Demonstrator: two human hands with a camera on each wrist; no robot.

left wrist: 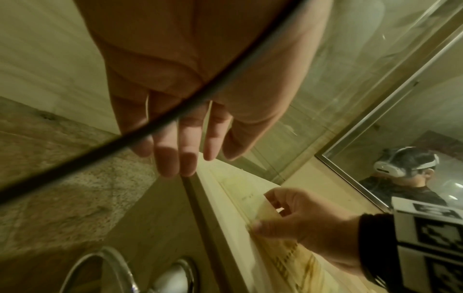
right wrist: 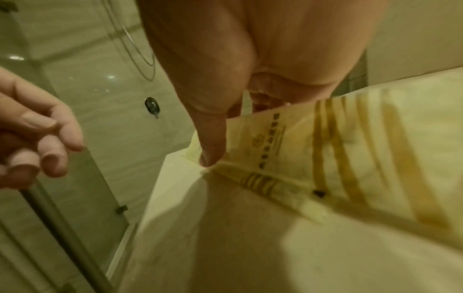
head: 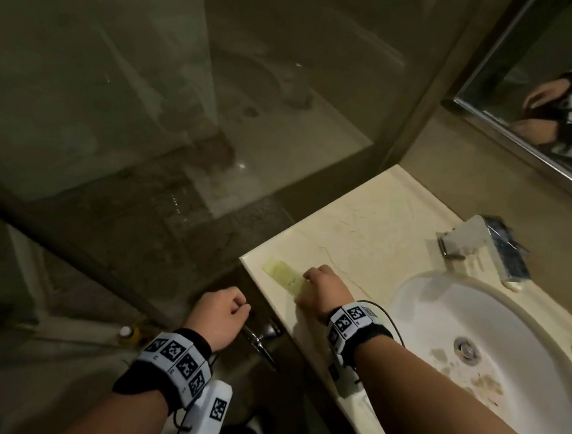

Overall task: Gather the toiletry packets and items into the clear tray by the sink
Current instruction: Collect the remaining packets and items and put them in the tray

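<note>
Bathroom table (head: pixel 362 229), sink (head: pixel 494 339) at 3 o'clock: right hand (head: pixel 323 291) pinches yellow packet (head: pixel 282 273) at table edge; left hand (head: pixel 222 318) loosely curled, holding nothing.

Packet (right wrist: pixel 313 158) pale yellow w/ gold stripes; countertop (head: pixel 363 223) cream; sink (head: pixel 523 355) white.

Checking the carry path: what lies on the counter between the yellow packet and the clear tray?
Bare countertop between the yellow packet and the clear tray, in the head view.
</note>
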